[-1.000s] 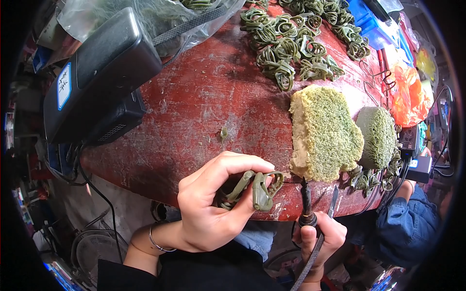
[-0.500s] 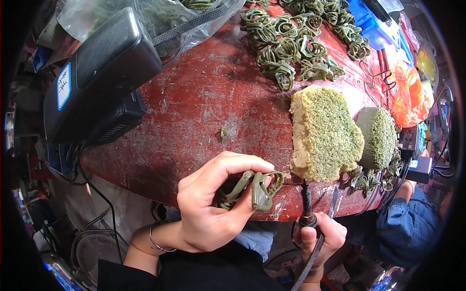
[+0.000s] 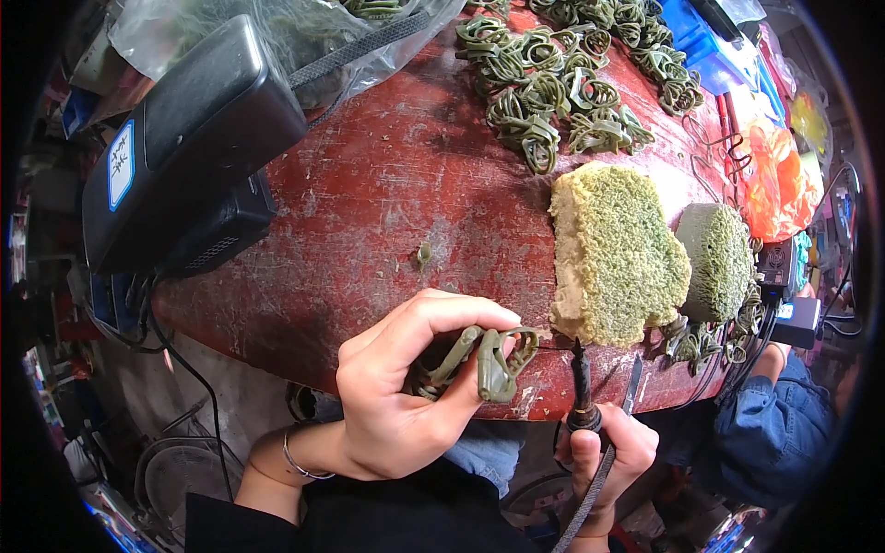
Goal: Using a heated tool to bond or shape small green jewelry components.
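Note:
My left hand (image 3: 415,387) is closed around a looped dark-green piece (image 3: 498,369) that looks like curled plastic strips. Thumb and fingers pinch it above the table's near edge. In my right hand (image 3: 613,452) is a soldering iron (image 3: 582,387) with a dark shaft, pointing away from me. Its tip ends at the near edge of a yellow-green foam block (image 3: 622,258); whether they touch I cannot tell. A thin pointed metal blade (image 3: 633,385) also sticks out from this hand. Over the fingers runs a grey cord (image 3: 590,498).
Several green looped pieces (image 3: 544,78) lie at the back of the worn red table (image 3: 369,203). A round green block (image 3: 714,263) stands right of the foam. At left is a black device (image 3: 198,138); at right, an orange bag (image 3: 774,180) and another person's blue sleeve (image 3: 774,429).

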A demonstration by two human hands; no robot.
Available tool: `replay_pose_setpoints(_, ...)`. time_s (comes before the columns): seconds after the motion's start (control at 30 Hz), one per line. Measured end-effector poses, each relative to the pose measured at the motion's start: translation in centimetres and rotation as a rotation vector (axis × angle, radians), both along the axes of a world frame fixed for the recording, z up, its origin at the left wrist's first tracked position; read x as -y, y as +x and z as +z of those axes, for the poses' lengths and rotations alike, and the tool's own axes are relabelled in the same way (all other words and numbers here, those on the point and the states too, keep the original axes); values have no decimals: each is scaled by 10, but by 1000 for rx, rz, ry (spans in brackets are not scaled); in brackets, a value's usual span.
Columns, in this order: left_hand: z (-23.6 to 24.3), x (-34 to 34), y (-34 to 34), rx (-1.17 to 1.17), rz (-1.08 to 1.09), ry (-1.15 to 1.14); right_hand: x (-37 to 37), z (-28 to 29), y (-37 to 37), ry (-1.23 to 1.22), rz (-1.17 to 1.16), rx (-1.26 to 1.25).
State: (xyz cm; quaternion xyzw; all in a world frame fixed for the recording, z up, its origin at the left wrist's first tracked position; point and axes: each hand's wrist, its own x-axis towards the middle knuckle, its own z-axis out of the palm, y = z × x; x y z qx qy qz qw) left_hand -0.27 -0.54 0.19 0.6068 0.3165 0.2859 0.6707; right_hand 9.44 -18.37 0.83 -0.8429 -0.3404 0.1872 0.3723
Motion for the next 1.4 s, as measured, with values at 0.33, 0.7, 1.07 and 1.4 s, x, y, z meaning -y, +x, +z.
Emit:
replay_pose_setpoints(0.33, 0, -1, -1, -11, -24, 1, -2, -9, -6, 78, -147, -52)
replay_pose_setpoints(0.7, 1, 0, -1, -38, -52, 95, -8, -2, -13, 258, -210, -336)
replay_pose_setpoints(1.07, 9, 5, -3, -20, -89, 184, -37, 14, -23, 344, -159, -322)
replay_pose_setpoints(1.4, 14, 8, -7, 17, -185, -331, -38, 13, -29, 415, -232, -336)
